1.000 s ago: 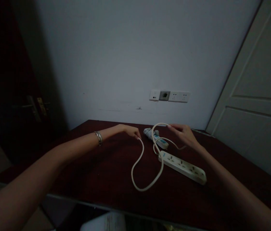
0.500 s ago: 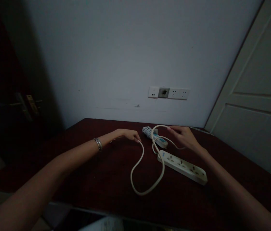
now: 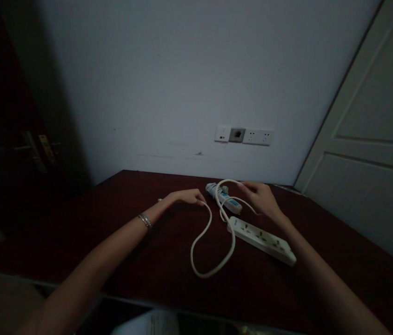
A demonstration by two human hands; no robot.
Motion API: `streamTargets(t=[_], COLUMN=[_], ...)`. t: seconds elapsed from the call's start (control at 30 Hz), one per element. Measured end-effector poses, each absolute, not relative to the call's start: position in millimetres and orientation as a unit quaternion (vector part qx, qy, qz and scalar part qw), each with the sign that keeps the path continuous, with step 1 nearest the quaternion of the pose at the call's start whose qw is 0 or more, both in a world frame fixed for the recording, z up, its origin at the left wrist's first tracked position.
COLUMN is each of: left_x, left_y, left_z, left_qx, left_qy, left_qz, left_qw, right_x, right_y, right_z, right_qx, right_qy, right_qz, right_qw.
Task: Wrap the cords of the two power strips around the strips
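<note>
A white power cord (image 3: pixel 213 272) hangs in a loop between my two hands. My left hand (image 3: pixel 189 197), with a bracelet at its wrist, is closed on the cord left of the loop. On the other side my right hand (image 3: pixel 259 195) pinches the cord between thumb and fingers, holding a second bend up above the table. The cord runs to a white power strip (image 3: pixel 262 239) lying at a slant below my right hand, its sockets facing up. Behind it lies another power strip (image 3: pixel 230 203) with a grey-white cord wound round its far end.
The dark red table (image 3: pixel 140 270) reaches back to a pale wall with a row of wall sockets (image 3: pixel 257 136). A white panelled door or cabinet (image 3: pixel 374 163) stands at the right. A dark door with a handle (image 3: pixel 36 151) is at the left.
Both hands keep their hold on the cord. The right hand and the bend it holds have shifted slightly left. The loop's bottom sits a little higher in view.
</note>
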State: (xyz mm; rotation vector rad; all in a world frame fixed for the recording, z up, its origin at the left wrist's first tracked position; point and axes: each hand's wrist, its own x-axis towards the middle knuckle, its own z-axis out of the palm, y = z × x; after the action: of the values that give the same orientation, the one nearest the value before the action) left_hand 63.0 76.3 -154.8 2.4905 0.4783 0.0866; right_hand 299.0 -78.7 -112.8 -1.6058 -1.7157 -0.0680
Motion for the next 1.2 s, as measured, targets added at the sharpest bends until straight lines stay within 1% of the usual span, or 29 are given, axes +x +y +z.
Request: streamTargets(t=[0.17,0.37,0.53,0.7,0.73,0.8,0.9,0.97,1.0,1.03,1.13,1.2], left_x=[59,61,53,41,40,40,41,42,42,42,41,41], left_y=[65,45,22,6,3,-4,-15,-23,-25,-27,-28,-25], left_z=[-136,-93,-66,-51,-48,-43,-35,-31,-29,-28,-23,-20], left_qx=[0.933,0.911,0.861,0.784,0.781,0.801,0.834,0.832,0.826,0.819,0.797,0.786], left_qy=[0.195,0.223,0.231,0.266,0.275,0.296,0.317,0.316,0.311,0.306,0.297,0.289], left_qz=[0.071,0.161,0.231,0.25,0.254,0.254,0.233,0.229,0.23,0.232,0.237,0.244], left_qw=[0.295,0.306,0.389,0.502,0.5,0.454,0.386,0.394,0.41,0.427,0.469,0.488], right_x=[274,251,239,229,226,222,218,219,221,222,224,224], right_y=[-77,-77,-80,-86,-87,-87,-85,-83,-83,-85,-92,-100], right_z=[-111,-98,-84,-73,-71,-67,-62,-60,-60,-59,-58,-56], right_qx=[-0.628,-0.663,-0.71,-0.731,-0.735,-0.739,-0.732,-0.712,-0.692,-0.665,-0.561,-0.523], right_qy=[-0.681,-0.655,-0.62,-0.604,-0.603,-0.603,-0.618,-0.639,-0.652,-0.662,-0.668,-0.663], right_qz=[-0.007,-0.058,-0.108,-0.169,-0.18,-0.194,-0.181,-0.159,-0.155,-0.16,-0.175,-0.096], right_qw=[0.377,0.358,0.316,0.268,0.253,0.228,0.22,0.243,0.269,0.306,0.456,0.527])
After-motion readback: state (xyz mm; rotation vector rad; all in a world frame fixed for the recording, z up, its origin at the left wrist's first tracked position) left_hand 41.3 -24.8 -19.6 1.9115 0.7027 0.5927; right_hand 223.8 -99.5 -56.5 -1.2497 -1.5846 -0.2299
